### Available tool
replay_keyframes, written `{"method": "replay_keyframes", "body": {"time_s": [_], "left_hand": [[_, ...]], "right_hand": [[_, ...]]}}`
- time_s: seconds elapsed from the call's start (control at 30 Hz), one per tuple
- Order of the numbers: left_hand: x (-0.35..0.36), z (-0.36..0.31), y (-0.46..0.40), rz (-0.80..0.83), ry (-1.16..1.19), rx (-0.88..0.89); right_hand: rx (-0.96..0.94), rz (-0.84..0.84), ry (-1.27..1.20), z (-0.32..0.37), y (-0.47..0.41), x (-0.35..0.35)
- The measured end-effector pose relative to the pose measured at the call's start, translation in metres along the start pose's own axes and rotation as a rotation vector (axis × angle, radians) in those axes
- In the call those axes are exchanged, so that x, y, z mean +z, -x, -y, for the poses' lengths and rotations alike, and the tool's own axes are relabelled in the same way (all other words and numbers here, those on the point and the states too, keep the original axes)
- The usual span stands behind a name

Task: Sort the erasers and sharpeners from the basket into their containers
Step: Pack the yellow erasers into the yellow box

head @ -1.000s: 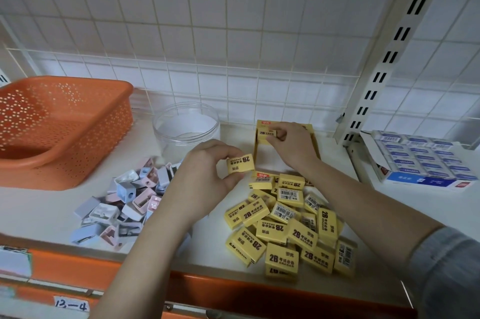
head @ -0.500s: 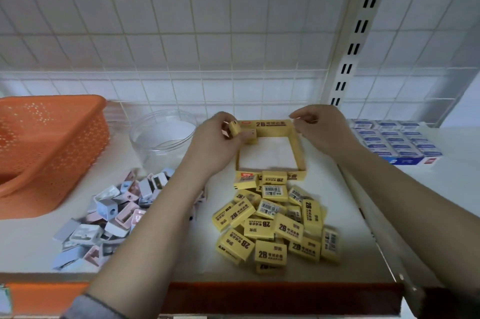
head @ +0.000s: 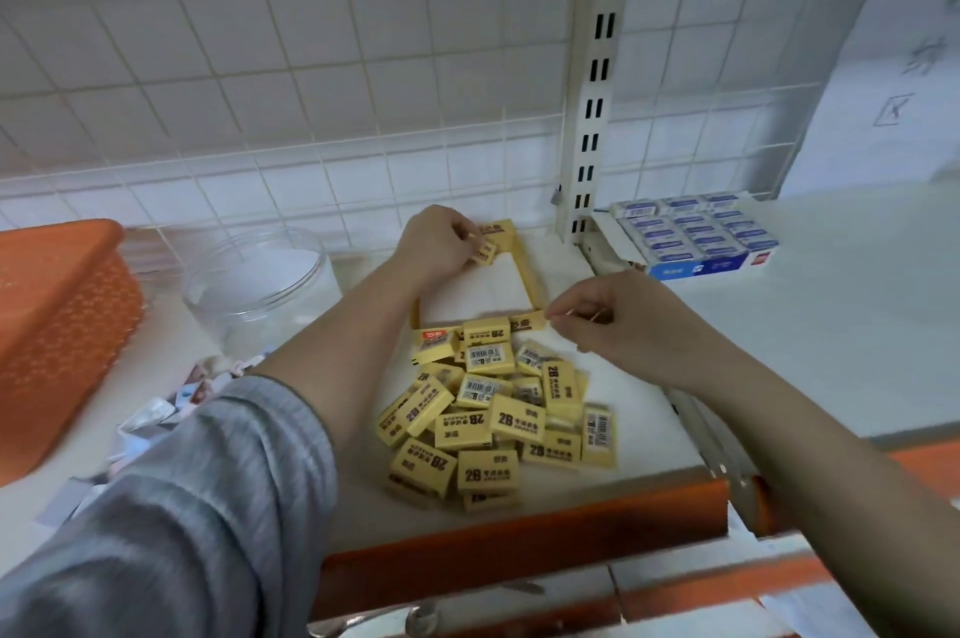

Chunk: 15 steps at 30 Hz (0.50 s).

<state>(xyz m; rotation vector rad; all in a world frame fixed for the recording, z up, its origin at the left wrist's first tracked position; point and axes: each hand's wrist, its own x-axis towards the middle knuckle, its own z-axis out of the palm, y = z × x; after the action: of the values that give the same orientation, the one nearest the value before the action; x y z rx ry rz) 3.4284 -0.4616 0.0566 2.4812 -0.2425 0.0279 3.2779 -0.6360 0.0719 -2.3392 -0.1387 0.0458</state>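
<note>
Left grip (head: 441, 242) pinches an eraser (head: 484, 252) inside the yellow box's (head: 529, 273) far edge.

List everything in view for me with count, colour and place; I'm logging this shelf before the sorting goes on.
orange basket: one, orange, far left of the shelf.
clear jar: one, transparent, right of the basket.
sharpeners: a pile, pastel, mostly hidden behind the left arm; count unclear.
yellow box: one, open, at the back centre.
loose erasers: a heap of a couple dozen, yellow, in front of the box.
held eraser: one, yellow, at the box's far corner.
blue-and-white box: one, on the right shelf, filled with packs.
left hand: fingers pinch the held eraser.
right hand: fingers at the box's near right corner.
</note>
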Motion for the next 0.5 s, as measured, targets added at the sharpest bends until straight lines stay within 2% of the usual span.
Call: {"method": "replay_keyframes", "body": {"time_s": [0.33,0.5], "left_hand": [[0.0,0.013,0.0,-0.094,-0.156,0.019],[-0.004,0.019,0.005,0.008,-0.405,0.176]], "right_hand": [[0.035,-0.022,-0.003,-0.01,0.009,0.008],[0.032,-0.021,0.003,-0.01,0.013,0.009]]}}
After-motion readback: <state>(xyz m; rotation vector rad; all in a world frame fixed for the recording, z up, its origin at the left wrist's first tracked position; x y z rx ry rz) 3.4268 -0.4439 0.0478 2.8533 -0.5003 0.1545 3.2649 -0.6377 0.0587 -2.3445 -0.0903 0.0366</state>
